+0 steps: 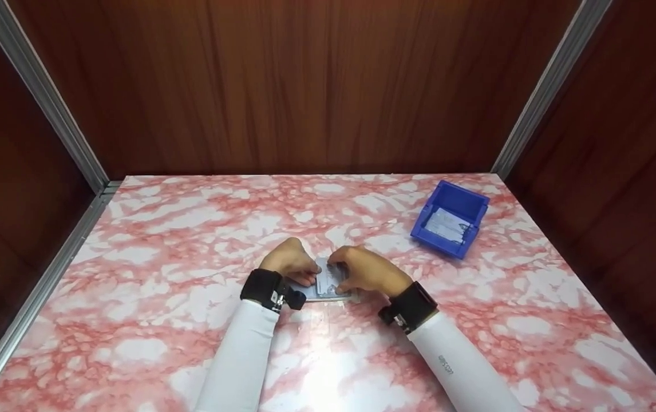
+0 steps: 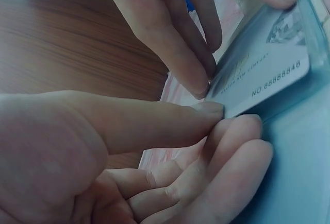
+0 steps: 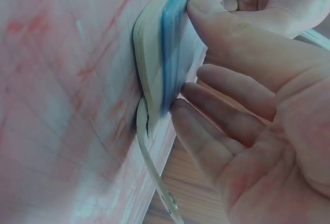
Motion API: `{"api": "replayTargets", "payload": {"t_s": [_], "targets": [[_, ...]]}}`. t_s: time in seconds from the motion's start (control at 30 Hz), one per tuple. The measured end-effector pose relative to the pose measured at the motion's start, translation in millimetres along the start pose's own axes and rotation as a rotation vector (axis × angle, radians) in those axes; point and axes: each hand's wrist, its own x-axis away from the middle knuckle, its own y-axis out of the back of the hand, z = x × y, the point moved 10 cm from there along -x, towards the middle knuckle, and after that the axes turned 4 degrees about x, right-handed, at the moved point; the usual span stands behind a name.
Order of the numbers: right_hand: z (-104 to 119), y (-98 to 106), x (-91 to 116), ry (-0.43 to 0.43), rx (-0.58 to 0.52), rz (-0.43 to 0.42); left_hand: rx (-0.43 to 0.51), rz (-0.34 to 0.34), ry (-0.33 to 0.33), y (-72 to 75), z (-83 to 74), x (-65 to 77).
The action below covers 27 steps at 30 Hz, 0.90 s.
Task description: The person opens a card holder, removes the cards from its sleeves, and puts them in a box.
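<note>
A printed card [image 2: 263, 74] with a number and a diamond picture lies at the clear plastic sleeves of a card holder [image 3: 149, 59] with a cream cover. In the left wrist view, my left hand [image 1: 292, 262] pinches one corner of the card between thumb and fingertip. My right hand [image 1: 371, 272] spans the card from the other side, thumb on its face near the diamond and fingertips along the far edge. A strap [image 3: 154, 167] with a metal snap sticks out from the holder. In the head view, my hands partly hide the card and holder.
A blue bin [image 1: 458, 200] holding some cards [image 1: 447, 224] stands at the table's right rear. The tabletop [image 1: 162, 320] has a red and white marbled pattern. Wood panels [image 1: 305, 86] with metal posts enclose the back and sides.
</note>
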Motion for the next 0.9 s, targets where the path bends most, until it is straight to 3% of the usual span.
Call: {"api": "replayTargets", "payload": {"t_s": [0.47,0.9], "targets": [[13.3,-5.3,-2.8,0.1,0.005,-0.012,-0.003,0.027,-0.007,-1.0,1.0,-1.0],[8.8,-5.6,-0.9,0.06,0.007,0.015,-0.018,0.048,0.004,-1.2,0.3,-0.9]]}}
